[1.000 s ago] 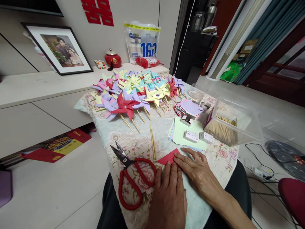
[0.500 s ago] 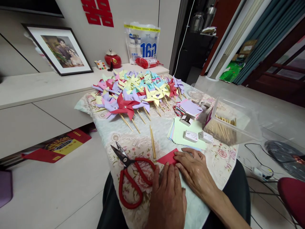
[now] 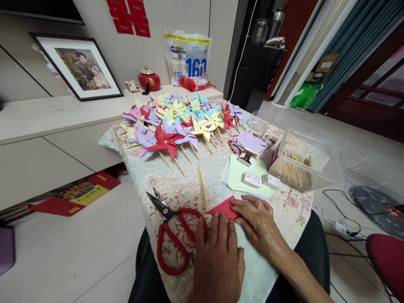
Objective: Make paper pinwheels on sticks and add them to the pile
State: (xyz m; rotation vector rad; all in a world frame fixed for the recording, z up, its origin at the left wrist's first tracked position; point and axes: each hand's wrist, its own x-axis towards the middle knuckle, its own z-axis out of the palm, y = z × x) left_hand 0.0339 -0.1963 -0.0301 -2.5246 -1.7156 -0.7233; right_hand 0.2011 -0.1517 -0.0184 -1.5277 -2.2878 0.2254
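Note:
A sheet of red paper (image 3: pixel 222 207), folded into a triangle, lies on the flowered tablecloth. My left hand (image 3: pixel 217 252) rests flat, its outstretched fingertips along the paper's lower edge. My right hand (image 3: pixel 259 221) holds the paper's right part down between bent fingers and thumb, hiding that end. Touching or nearly touching my left hand are the red-handled scissors (image 3: pixel 172 227), lying with their blades apart. Thin wooden sticks (image 3: pixel 201 188) lie just beyond the paper's left corner.
Many paper pinwheels (image 3: pixel 167 141) on sticks cover the far part of the table. To the right are pale green paper sheets (image 3: pixel 241 168), a small white box (image 3: pixel 251 179), a stack of coloured paper (image 3: pixel 251 142) and a clear plastic bin (image 3: pixel 325 168) of sticks.
My left hand has shifted slightly left and up along the folded edge. A bit more of the red paper shows between the hands. My right hand stays in place.

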